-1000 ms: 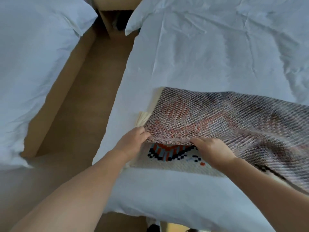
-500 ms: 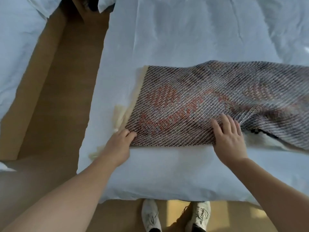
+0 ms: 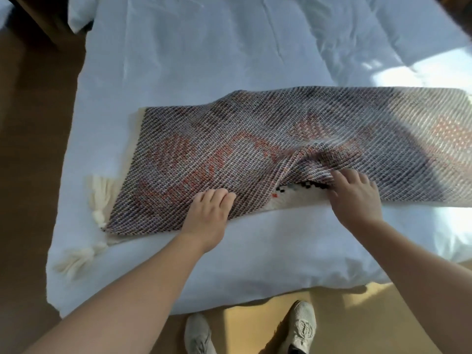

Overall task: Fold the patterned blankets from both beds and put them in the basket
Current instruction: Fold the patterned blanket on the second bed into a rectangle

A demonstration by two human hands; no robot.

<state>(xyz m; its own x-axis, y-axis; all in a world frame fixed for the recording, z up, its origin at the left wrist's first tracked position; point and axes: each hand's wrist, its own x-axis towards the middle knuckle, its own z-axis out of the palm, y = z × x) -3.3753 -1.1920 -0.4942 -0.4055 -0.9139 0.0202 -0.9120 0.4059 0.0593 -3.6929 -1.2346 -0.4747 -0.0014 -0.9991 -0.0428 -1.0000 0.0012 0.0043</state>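
Observation:
A patterned woven blanket (image 3: 229,154) lies folded lengthwise across the foot of the white bed (image 3: 204,60), its grey and red reverse side up and cream tassels (image 3: 98,198) at its left end. My left hand (image 3: 208,218) rests flat on the blanket's near edge, fingers straight. Further right, my right hand (image 3: 353,198) lies on the near edge where the top layer is rucked up, fingers curled over the fold; a strip of the cream face with black and red squares shows beneath it. No basket is in view.
The wooden floor (image 3: 33,149) runs along the bed's left side. My two pale shoes (image 3: 298,328) stand on the floor at the foot of the bed. Bright sunlight falls on the bed's right part. A pillow corner (image 3: 79,16) shows at top left.
The top layer came down over the lower one. My left hand slid right from the blanket's left corner to its near edge. My right hand moved right to the rucked fold.

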